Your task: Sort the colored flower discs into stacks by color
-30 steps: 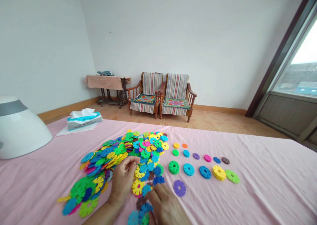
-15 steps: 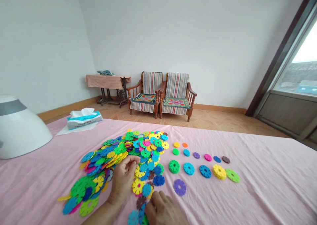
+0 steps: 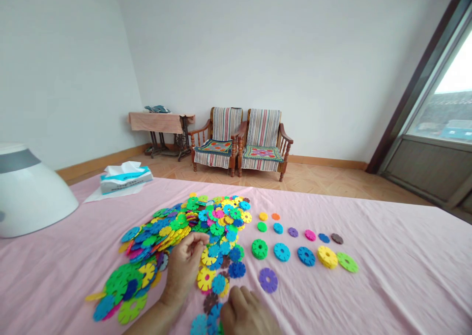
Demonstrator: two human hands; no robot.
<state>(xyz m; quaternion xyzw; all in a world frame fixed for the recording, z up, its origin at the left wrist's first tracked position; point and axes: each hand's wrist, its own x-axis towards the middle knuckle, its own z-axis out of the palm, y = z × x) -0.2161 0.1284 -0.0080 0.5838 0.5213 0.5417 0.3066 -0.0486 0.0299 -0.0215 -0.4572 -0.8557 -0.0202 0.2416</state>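
A large heap of colourful notched plastic discs (image 3: pixel 162 227) lies on the pink cloth. My left hand (image 3: pixel 186 258) is over the heap's near side, thumb and fingertips pinched together; anything between them is too small or hidden to make out. Lower down, my right hand (image 3: pixel 248 311) is curled closed beside several loose discs, and its fingertips are hidden. Close by it lie a blue disc (image 3: pixel 214 318) and a brown disc (image 3: pixel 211 303). To the right are rows of sorted discs, among them a purple disc (image 3: pixel 268 280) and a stack of yellow discs (image 3: pixel 327 257).
A tissue box (image 3: pixel 126 180) stands at the back left of the pink-covered table (image 3: pixel 387 276). At the far left is a white and grey rounded appliance (image 3: pixel 35 197). Two wooden armchairs (image 3: pixel 261 138) and a cloth-covered sewing table (image 3: pixel 158 122) stand by the wall.
My right hand has shifted slightly to the right, showing more of the blue disc beside it. My left hand and the sorted discs look almost unchanged.
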